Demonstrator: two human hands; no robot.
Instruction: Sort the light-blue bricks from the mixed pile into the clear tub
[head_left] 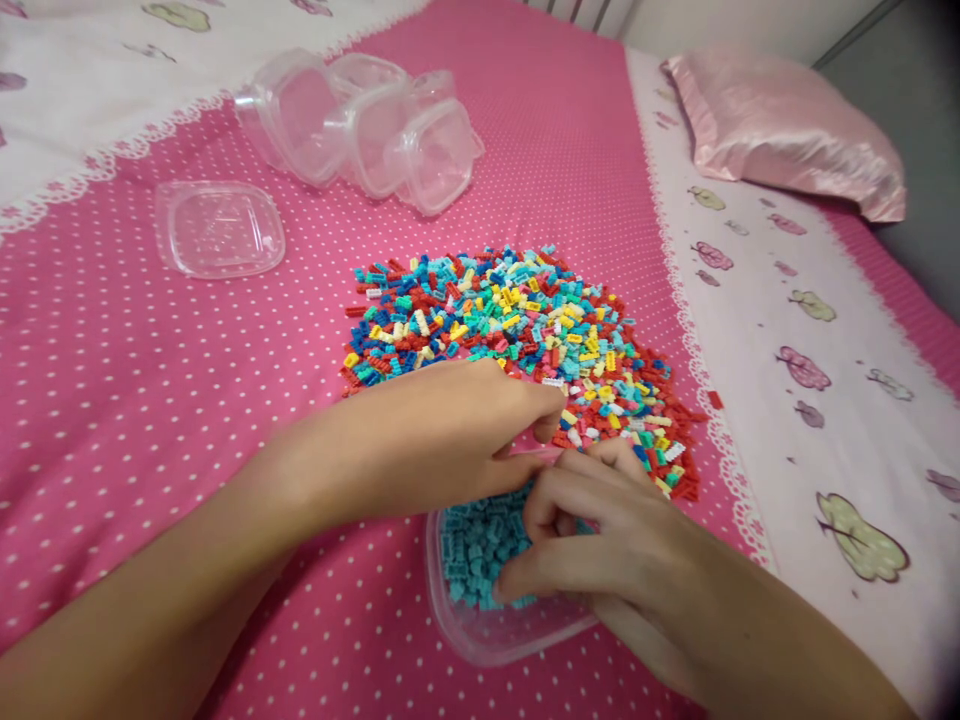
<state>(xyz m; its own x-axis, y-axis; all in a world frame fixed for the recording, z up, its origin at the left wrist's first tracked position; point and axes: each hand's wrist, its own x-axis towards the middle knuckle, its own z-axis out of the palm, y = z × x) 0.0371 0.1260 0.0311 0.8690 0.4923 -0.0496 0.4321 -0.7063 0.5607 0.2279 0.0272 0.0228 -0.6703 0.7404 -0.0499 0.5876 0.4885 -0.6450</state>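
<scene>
On a pink dotted bedspread (pixel 112 380), L hand (pixel 472 425) is at near edge of a multicolored brick pile (pixel 517 310); R hand (pixel 615 530), curled, is over a clear tub (pixel 491 645) w/ teal bricks (pixel 471 555) inside. Can't tell if either hand grips anything.

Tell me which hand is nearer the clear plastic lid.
Left. In the picture, the left hand is below and right of the lid; the right hand is farther right, over the tub.
</scene>
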